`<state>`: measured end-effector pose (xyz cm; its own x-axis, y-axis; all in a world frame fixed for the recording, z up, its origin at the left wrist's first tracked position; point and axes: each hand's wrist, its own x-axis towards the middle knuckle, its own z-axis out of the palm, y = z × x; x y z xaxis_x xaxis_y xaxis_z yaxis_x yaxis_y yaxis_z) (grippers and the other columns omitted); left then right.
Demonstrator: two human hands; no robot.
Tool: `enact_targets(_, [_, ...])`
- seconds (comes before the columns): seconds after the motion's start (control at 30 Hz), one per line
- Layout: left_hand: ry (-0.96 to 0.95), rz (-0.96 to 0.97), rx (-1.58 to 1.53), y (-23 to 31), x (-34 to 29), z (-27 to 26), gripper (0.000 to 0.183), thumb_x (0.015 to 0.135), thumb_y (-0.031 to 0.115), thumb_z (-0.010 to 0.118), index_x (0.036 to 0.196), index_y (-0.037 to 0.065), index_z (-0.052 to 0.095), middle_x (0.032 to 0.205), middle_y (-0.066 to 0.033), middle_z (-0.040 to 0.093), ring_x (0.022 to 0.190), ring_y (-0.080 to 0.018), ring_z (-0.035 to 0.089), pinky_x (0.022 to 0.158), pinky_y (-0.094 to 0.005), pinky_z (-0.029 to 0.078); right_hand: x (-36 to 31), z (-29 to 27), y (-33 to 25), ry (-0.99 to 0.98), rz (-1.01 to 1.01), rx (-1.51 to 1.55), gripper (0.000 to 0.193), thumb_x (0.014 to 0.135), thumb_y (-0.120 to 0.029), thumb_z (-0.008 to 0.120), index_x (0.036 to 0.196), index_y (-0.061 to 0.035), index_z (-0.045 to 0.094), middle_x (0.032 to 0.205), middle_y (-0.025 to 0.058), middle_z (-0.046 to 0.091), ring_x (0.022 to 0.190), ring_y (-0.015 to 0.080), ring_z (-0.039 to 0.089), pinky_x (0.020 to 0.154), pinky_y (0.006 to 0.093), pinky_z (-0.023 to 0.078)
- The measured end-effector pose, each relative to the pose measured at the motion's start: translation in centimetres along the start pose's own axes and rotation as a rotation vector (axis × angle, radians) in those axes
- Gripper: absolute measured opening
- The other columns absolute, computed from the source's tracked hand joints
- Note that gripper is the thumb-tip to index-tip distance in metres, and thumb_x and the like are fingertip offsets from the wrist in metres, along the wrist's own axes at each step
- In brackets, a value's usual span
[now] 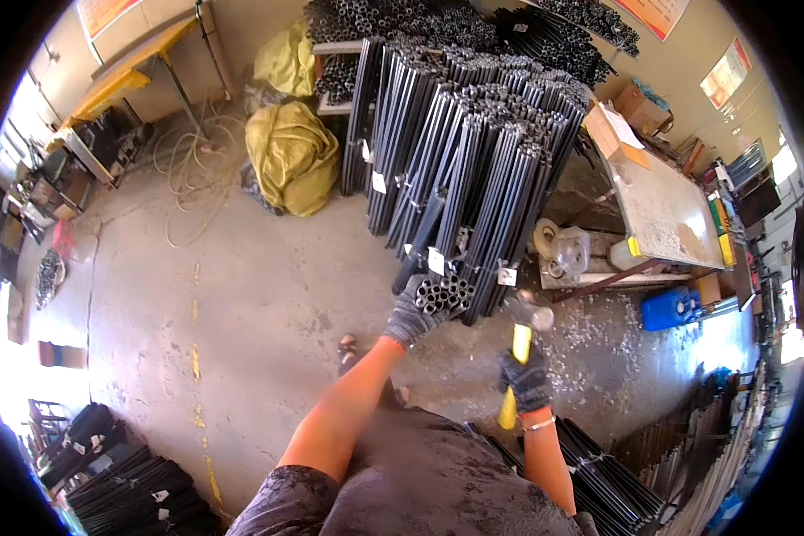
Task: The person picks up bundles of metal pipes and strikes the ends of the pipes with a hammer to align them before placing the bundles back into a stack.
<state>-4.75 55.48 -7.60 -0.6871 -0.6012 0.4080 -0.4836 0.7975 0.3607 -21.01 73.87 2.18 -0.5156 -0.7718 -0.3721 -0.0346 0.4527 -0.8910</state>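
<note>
My left hand (407, 313), in a grey knit glove, wraps round the near side of a bundle of black metal tubes (445, 293). The open round ends of this bundle face up toward me. In a dark grey glove, my right hand (527, 380) is closed on the yellow handle of a mallet (521, 341). The mallet's head is blurred and stands just right of the bundle's top, apart from it. Behind the held bundle, many tied bundles of tubes (473, 143) stand upright, leaning together, some with white tags.
A worktable (665, 210) stands at right, with a blue jug (670, 308) below its near edge. Yellow-green sacks (293, 161) and a coiled hose (192, 170) lie at far left. More tube bundles lie at lower left (138, 491) and lower right (603, 473).
</note>
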Motion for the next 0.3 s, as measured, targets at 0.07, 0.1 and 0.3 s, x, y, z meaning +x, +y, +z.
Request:
enact_targets(0.07, [-0.113, -0.071, -0.125, -0.4, 0.4, -3.7, 0.027, 0.088, 0.036, 0.056, 0.108, 0.018, 0.062, 0.095, 0.0053, 0.067, 0.093, -0.0134, 0.058, 0.091, -0.0365, 0.039, -0.4, -1.5, 0.8, 0.103, 0.065, -0.070, 0.019, 0.078, -0.008, 0.068, 0.082, -0.0062, 0.049, 0.055, 0.0020, 0.049, 0.037, 0.0141, 0.047, 0.034, 0.0294, 0.039])
enact_targets(0.1, [-0.056, -0.220, -0.333, -0.3, 0.7, -5.4, 0.030, 0.083, 0.033, 0.063, 0.107, 0.015, 0.062, 0.091, 0.0047, 0.068, 0.092, -0.0134, 0.059, 0.089, -0.0346, 0.040, -0.5, -2.6, 2.5, 0.140, 0.121, -0.072, 0.021, 0.077, -0.008, 0.070, 0.081, -0.0060, 0.049, 0.056, 0.0022, 0.049, 0.037, 0.0143, 0.047, 0.034, 0.0300, 0.039])
enact_targets(0.3, [0.088, -0.257, -0.042, -11.3, -0.6, -0.2, 0.034, 0.078, 0.038, 0.063, 0.105, 0.016, 0.066, 0.098, 0.0003, 0.068, 0.094, -0.0196, 0.059, 0.087, -0.0358, 0.043, -0.6, -6.5, 20.9, 0.327, 0.295, -0.076, 0.024, 0.075, -0.007, 0.071, 0.090, -0.0046, 0.052, 0.062, 0.0034, 0.055, 0.048, 0.0148, 0.054, 0.044, 0.0290, 0.046])
